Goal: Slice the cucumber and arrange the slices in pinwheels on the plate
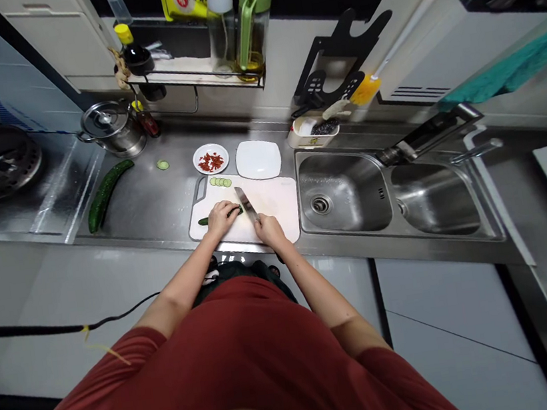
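Observation:
On the white cutting board (278,207), my left hand (223,218) is closed over a piece of cucumber (203,221), whose dark green ends stick out on both sides. My right hand (270,229) grips a kitchen knife (245,200) by its handle. The blade points away from me, just right of the cucumber's cut end; whether it touches the cucumber I cannot tell. Several pale cucumber slices (221,182) lie in a row at the board's far left edge. Beyond the board are a plate of chopped red pieces (211,162) and a white square plate (258,160).
A whole cucumber (106,197) and a cucumber end piece (163,165) lie on the steel counter to the left. Behind them stands a lidded pot (112,127). The double sink (345,189) borders the board on the right. A shelf (196,74) with bottles hangs above the counter.

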A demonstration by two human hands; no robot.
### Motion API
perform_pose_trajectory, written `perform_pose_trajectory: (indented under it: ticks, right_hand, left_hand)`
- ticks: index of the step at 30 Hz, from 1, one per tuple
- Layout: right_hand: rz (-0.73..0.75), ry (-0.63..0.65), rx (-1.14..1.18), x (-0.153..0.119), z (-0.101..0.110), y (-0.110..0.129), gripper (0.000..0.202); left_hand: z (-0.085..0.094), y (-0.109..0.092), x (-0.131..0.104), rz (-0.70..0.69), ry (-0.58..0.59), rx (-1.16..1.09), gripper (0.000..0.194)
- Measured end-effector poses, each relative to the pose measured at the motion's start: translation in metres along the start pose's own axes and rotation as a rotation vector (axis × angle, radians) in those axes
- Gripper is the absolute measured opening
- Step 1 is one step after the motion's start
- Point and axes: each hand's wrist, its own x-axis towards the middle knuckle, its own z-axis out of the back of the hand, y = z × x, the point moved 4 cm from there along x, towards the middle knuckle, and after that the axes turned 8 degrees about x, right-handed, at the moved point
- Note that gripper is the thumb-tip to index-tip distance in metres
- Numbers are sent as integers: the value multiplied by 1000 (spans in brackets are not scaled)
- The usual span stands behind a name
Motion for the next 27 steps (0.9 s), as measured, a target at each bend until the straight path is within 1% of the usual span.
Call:
perform_pose_trajectory:
  ticks: [6, 10, 17, 27]
  right_hand:
    - [-36, 18, -17, 0, 0, 9, 28]
    - [-33, 36, -15, 1, 0, 11, 29]
    - [-36, 50, -25, 1, -4, 10, 28]
    - [-52, 80, -32, -1, -4, 15, 28]
  left_hand:
    - [-3, 2, 2, 31, 49, -12, 25]
    - [-7, 3, 1, 40, 71, -9, 26]
    - [-10, 3, -1, 21, 50, 10, 26]
    - [-10, 2, 0, 30, 68, 35, 27]
